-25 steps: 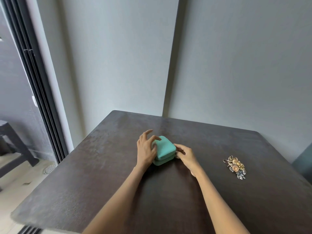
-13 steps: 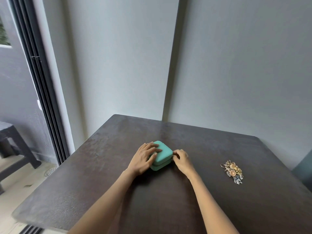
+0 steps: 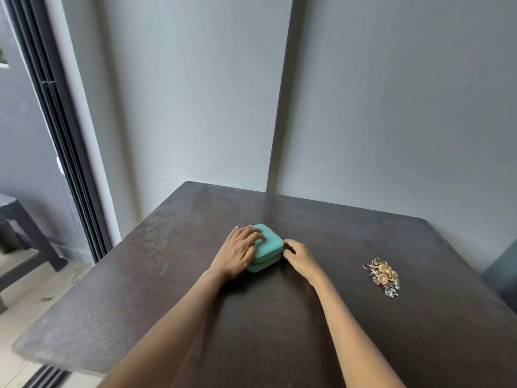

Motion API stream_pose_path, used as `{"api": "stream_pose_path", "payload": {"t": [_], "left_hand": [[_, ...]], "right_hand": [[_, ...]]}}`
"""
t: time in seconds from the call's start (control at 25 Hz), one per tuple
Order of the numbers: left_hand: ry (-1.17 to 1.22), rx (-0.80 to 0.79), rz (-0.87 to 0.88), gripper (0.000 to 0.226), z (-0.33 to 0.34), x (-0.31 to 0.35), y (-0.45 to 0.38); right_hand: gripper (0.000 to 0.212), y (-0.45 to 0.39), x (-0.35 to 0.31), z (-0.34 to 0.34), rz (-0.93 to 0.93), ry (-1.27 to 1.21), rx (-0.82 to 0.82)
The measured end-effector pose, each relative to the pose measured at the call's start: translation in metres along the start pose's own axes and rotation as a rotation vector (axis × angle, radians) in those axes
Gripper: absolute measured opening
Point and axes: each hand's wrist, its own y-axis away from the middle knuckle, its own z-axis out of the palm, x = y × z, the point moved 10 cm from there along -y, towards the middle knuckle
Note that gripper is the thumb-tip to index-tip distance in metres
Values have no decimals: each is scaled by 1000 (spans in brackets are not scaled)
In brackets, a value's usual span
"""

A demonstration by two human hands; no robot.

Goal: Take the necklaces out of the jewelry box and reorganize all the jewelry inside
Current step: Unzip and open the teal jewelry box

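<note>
A small teal jewelry box with rounded corners sits closed on the dark table, near its middle. My left hand lies flat over the box's left side and lid, fingers spread across the top. My right hand touches the box's right corner with curled fingertips. A heap of gold and silver jewelry lies on the table to the right, well apart from the box and from both hands. The inside of the box is hidden.
The table stands in a corner against grey walls. A dark sliding door frame runs along the left, with a dark bench on the floor beyond it. A dark chair back shows at the right edge.
My left hand has come down from hovering with raised fingers to resting flat on the lid. My right hand stays at the box's right corner. The view has tilted slightly.
</note>
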Motion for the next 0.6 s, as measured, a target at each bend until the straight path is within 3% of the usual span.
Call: {"api": "stream_pose_path", "payload": {"t": [0.32,0.6], "left_hand": [[-194,27,-119,69,7,4,-21],[-198,62,-252,69,8,12,-44]], "right_hand": [[10,12,10,-44,40,-39,462],[4,44,13,-30,93,-101,432]]}}
